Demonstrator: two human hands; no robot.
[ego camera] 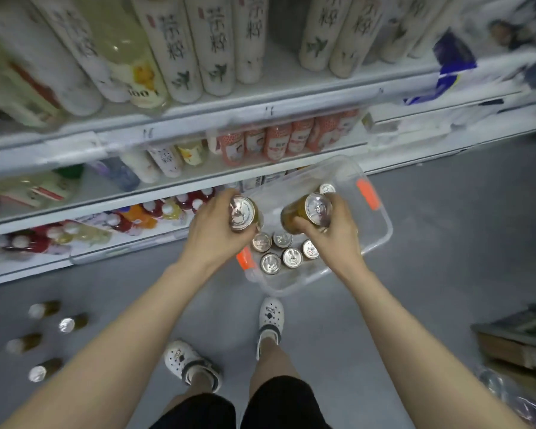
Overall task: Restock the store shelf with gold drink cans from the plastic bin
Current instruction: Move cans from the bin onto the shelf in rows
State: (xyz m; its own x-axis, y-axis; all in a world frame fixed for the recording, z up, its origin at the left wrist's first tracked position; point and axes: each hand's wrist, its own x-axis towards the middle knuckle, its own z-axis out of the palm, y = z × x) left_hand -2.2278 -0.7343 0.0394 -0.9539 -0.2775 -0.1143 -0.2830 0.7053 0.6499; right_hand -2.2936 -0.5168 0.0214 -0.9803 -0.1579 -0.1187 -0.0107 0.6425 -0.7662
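A clear plastic bin (381, 230) with orange latches sits on the grey floor in front of the store shelf (174, 187). Several gold cans (280, 253) stand upright inside it, silver tops up. Above the bin's left side, my left hand (214, 230) grips one gold can (243, 213). My right hand (334, 233) holds a second gold can (307, 212), tilted, above the bin's middle. Both cans hang clear of those in the bin.
Several gold cans (65, 325) stand loose on the floor at the lower left. Shelves hold bottles: tall white ones (217, 41) on top, red-labelled ones (276, 144) lower. A cardboard box (514, 345) lies at right. My feet in white clogs (270, 317) stand just behind the bin.
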